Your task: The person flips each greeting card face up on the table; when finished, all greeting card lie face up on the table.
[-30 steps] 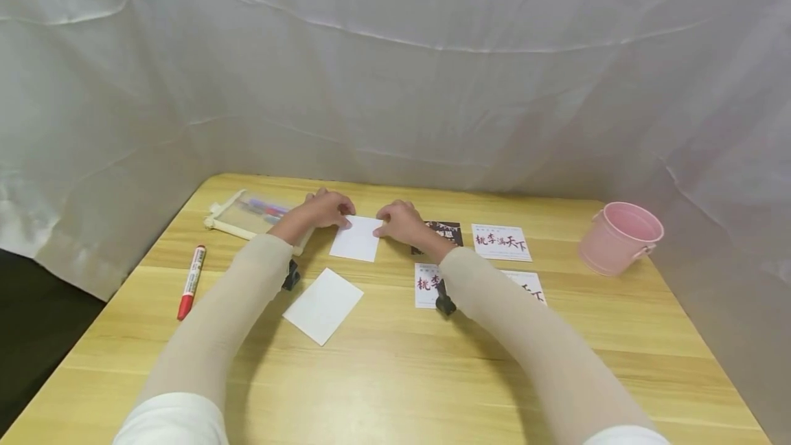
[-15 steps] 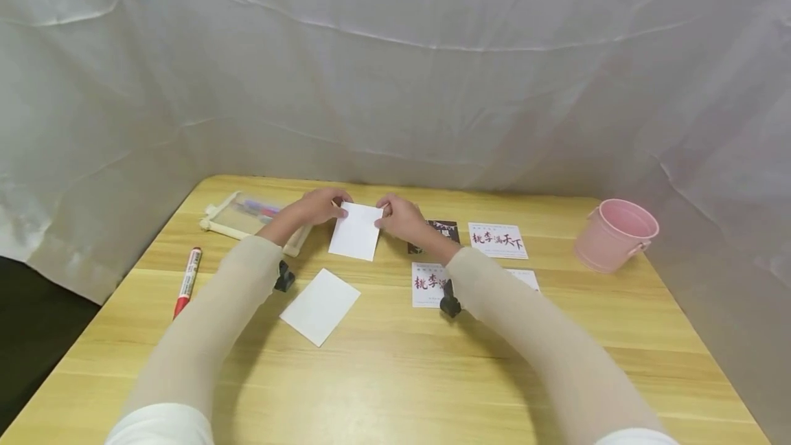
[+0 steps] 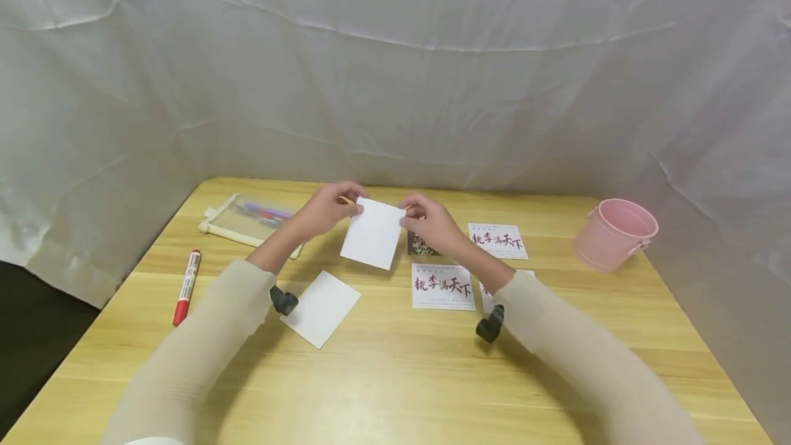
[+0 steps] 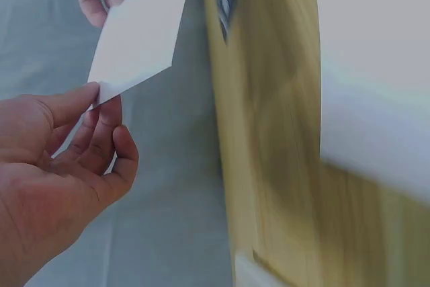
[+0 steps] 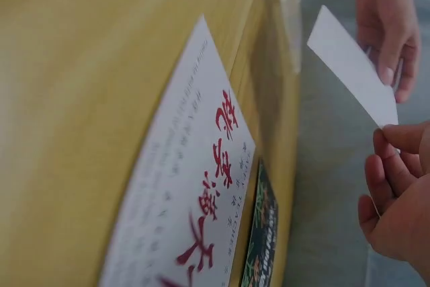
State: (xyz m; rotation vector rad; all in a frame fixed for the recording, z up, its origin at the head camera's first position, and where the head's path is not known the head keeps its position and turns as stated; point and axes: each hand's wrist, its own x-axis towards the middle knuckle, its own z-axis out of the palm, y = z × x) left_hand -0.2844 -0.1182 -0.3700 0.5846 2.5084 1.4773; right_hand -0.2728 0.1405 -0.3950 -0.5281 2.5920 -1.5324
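A blank white card [image 3: 373,233] is held up above the table by its two far corners. My left hand [image 3: 330,210] pinches the left corner between thumb and fingers, and my right hand [image 3: 435,226] pinches the right one. Both wrist views show the same card, with thumb on one face and fingers behind [image 4: 141,35]. Below and left of it lies a second blank white card [image 3: 323,307]. Right of it is a dark patterned card [image 3: 423,244], partly covered by my right hand. A white card with red characters [image 3: 442,286] lies nearer me.
Two more red-lettered cards lie at right, one upper card [image 3: 498,241] and one card [image 3: 489,298] mostly under my right forearm. A pink bucket [image 3: 612,237] stands at the far right. A clear pouch with pens [image 3: 247,220] and a red-capped marker [image 3: 188,287] lie at left.
Both hands have raised the white card off the table and carried it slightly right. My right forearm has shifted right, so the near red-lettered card now shows whole.
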